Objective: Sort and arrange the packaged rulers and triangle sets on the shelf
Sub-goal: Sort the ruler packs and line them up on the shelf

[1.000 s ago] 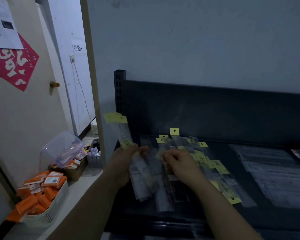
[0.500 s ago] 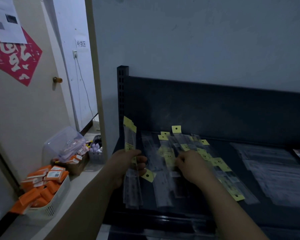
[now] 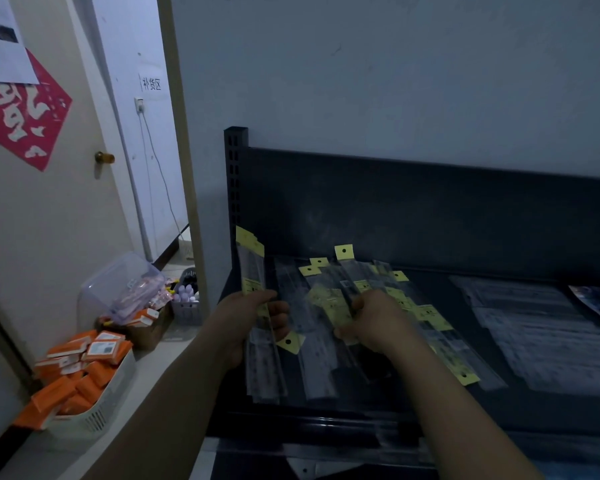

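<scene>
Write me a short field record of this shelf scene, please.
Left hand: grips ruler bundle at the shelf's left end
Right hand: pinches a pack in the loose pile
Shelf, right side: flat clear packs
Beside shelf, left: basket of orange boxes

dim room; grey wall behind, beige door left

- My left hand, forearm reaching forward, has its fingers curled round a stack of ruler packs.
- My right hand, knuckles up, pinches one loose pack beside it.
</scene>
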{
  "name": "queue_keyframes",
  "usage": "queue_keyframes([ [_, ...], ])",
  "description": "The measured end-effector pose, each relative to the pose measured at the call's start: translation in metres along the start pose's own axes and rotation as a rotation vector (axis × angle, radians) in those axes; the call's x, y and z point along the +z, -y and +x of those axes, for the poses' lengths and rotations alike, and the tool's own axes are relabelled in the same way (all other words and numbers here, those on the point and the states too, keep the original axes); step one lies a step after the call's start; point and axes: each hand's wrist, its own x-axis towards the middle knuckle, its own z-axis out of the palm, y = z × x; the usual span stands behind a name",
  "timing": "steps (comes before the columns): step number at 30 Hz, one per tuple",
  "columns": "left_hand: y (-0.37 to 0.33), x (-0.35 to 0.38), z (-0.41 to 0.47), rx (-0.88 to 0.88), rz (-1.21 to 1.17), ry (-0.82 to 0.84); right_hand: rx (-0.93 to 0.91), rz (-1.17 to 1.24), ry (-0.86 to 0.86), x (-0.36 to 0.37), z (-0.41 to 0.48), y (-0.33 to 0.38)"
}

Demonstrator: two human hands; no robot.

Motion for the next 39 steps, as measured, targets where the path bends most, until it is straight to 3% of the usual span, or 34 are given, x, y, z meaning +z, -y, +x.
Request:
queue_keyframes([
  [11,0.01,0.001,0.01,-0.024,0.003,0.016,0.14,0.042,0.109,-0.001,0.004,0.003],
  [19,0.01,-0.003,0.01,-0.031,-0.024,0.037,0.074,-0.178,-0.1,0.001,-0.005,0.01],
  [22,0.011,-0.006,0.011,-0.023,-0.042,0.042,0.096,-0.163,-0.073,-0.002,-0.003,0.009],
  [27,0.013,-0.007,0.012,-0.019,-0.08,0.085,0.152,-0.024,0.06,-0.008,0.005,0.001],
  [31,0.013,-0.009,0.012,-0.011,-0.067,0.079,0.05,0.102,-0.023,-0.004,0.006,-0.01],
  [35,0.012,-0.005,0.013,0.113,-0.072,0.114,-0.105,0.584,-0.141,-0.002,-0.014,-0.01],
  [37,0.012,0.006,0.01,0.197,-0.002,0.162,-0.124,0.872,-0.001,-0.002,-0.029,0.001],
  [39,0.015,0.019,0.008,0.218,0.032,0.199,-0.142,0.973,0.162,0.002,-0.039,0.012],
])
